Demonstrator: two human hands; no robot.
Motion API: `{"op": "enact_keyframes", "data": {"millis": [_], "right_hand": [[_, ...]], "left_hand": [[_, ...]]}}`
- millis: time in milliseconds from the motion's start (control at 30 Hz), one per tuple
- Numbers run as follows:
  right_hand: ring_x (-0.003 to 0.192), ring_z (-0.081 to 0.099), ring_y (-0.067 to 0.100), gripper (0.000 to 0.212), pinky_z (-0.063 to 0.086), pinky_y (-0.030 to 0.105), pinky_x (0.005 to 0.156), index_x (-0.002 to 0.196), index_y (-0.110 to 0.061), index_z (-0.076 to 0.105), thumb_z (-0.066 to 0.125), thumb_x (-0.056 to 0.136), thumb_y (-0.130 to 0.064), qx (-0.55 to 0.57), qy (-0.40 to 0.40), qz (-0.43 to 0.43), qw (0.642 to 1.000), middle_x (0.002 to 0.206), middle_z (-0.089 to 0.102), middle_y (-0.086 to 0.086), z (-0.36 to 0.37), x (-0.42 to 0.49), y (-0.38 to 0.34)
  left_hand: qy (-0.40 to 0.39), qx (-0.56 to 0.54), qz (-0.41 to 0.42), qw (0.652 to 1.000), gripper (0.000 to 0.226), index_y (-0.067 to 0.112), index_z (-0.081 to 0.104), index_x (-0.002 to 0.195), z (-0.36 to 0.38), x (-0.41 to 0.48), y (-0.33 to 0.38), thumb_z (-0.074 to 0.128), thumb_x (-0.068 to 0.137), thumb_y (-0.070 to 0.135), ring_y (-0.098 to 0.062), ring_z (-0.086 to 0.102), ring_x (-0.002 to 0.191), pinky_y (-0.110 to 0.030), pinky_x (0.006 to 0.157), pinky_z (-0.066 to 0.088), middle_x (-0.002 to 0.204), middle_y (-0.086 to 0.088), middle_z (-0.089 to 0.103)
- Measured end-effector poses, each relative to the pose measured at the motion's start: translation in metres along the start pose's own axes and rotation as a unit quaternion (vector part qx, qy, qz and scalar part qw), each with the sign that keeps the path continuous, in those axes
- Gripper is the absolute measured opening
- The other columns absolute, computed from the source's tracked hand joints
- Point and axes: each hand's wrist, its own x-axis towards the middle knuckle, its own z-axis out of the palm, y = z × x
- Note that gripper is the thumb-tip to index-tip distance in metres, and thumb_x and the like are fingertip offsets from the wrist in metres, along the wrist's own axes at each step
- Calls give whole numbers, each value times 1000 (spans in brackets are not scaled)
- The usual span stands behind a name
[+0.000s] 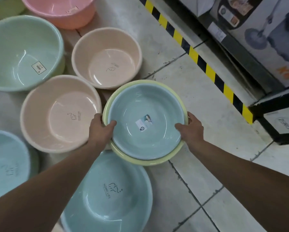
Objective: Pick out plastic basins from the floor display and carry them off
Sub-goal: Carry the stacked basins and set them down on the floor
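A small blue basin [137, 104] with a paper label sits nested inside a pale yellow basin [172, 91], in the middle of the view. My left hand [101, 127] grips the nested pair at its left rim, thumb inside the blue basin. On the right rim my right hand [191, 127] grips it the same way. The pair is held above the floor, over the edge of a large blue basin [107, 198] below.
Around it on the floor display stand two beige basins [60, 114] [107, 57], a large pale green basin [23, 52], a pink basin [60, 10] and another blue basin [6, 164]. Black-and-yellow hazard tape [197, 59] edges a shelf of boxed goods [265, 39] at right. Grey tiled floor [199, 106] lies between.
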Motion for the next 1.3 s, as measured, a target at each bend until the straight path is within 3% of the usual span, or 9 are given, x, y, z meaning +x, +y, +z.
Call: {"op": "enact_keyframes", "data": {"millis": [200,333,433,600,833,900,1000,1167,1300], "right_hand": [[104,63,25,65,54,40,92,137,-29,49,65,74,-28,20,-24,-14,999,115,66,2,9,9,14],[105,64,22,67,54,40,92,136,-27,51,65,70,-26,70,-23,6,997,119,66,1,-6,-1,10],[103,64,19,61,55,40,91,128,-29,56,65,68,-26,96,-2,5,995,115,66,-2,-42,-17,18],[107,62,22,62,56,42,88,130,-30,54,68,69,-26,80,46,39,995,117,64,0,-136,-31,50],[97,63,21,59,54,33,77,132,-34,52,67,78,-15,60,91,89,990,110,66,-2,-255,-40,126],[90,63,16,56,51,24,66,131,-34,52,66,81,-14,55,93,100,989,108,66,-1,-276,-41,149],[79,60,6,53,43,16,57,130,-32,53,64,83,-12,56,103,121,986,104,66,-1,-294,-41,179],[79,60,13,44,43,22,60,122,-30,55,62,82,-12,57,105,137,983,101,65,-3,-299,-39,221],[76,58,5,43,42,21,58,122,-29,56,62,83,-10,59,106,141,983,100,64,-3,-294,-40,239]], "left_hand": [[-14,-13,-55,998,39,20,46,119,11,6,-2,62,87,34,-32,59,95,-48,84,54,91,2,56],[-23,-33,-47,998,31,15,53,113,9,-2,16,67,87,24,-29,61,93,-35,74,50,107,-10,63],[-27,-48,-37,998,32,12,60,113,17,-23,37,71,84,21,-29,66,93,-38,79,53,105,-9,67],[-109,-27,0,994,40,15,64,119,67,-78,80,73,81,26,-23,69,89,-41,84,57,99,-4,72],[-191,-2,70,979,22,20,69,107,170,-159,101,69,85,18,-10,68,76,-22,62,51,81,8,71],[-205,8,72,976,19,22,67,105,195,-177,99,68,86,18,-7,66,74,-22,60,51,79,9,69],[-227,26,81,970,16,24,66,102,226,-195,95,67,87,20,-7,66,77,-20,60,49,82,6,69],[-231,32,83,969,16,24,64,101,259,-208,85,67,87,18,-3,64,74,-11,56,46,81,10,68],[-237,39,73,968,17,20,66,103,271,-210,73,66,87,15,-10,66,76,-17,59,49,83,6,69]]}}
